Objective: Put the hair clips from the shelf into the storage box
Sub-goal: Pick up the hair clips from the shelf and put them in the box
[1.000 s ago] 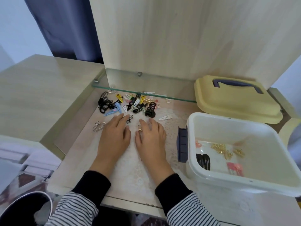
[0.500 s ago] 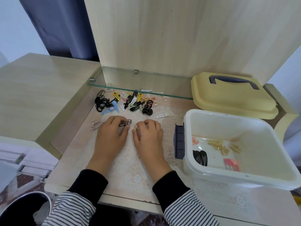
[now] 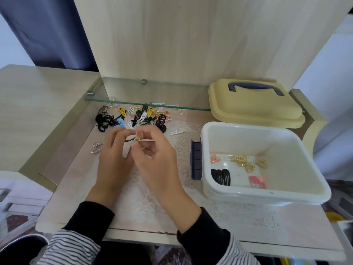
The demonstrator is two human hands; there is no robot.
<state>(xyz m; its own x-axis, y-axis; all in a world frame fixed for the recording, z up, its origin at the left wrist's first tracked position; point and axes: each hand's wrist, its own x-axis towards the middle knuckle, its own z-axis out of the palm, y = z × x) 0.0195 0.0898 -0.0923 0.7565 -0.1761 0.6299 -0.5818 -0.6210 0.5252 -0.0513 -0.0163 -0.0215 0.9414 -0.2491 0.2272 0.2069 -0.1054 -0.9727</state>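
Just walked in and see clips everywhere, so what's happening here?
A person is filling the open white plastic storage box with hair clips. The right hand's grip pinches a small gold metal clip above the lace mat; the left hand holds a thin black clip beside it. A mixed pile of coloured clips lies under the glass shelf. The box holds a few black, pink and gold clips; its yellow lid lies behind it.

A single wide-angle head view looks forward and steeply down, close above the pale wooden shelf [image 3: 72,173], white plastic storage box [image 3: 267,196] at frame's right
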